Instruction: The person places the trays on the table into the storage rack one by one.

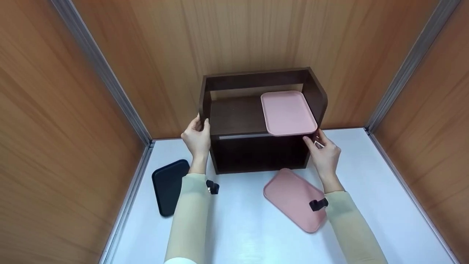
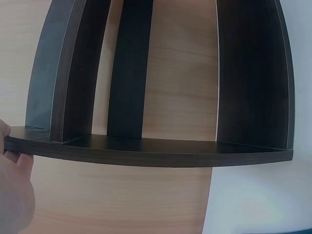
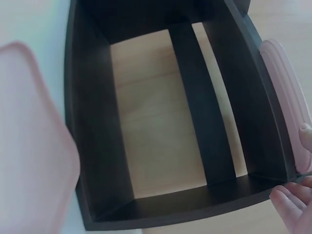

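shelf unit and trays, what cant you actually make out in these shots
- Shelf unit, head view: its lower compartment is in dark shadow, so what it holds cannot be told.
- Pink tray on the table, head view: the right arm and wrist strap cover one edge.
- Black tray, head view: the left sleeve hides its right edge.
- Left hand, left wrist view: cut off by the frame edge.
- Right hand, right wrist view: only blurred fingertips show at the corner.

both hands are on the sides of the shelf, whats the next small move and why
Probably steady the dark shelf with the left hand, then let the right hand go for the pink tray on the table: it lies just below that wrist.
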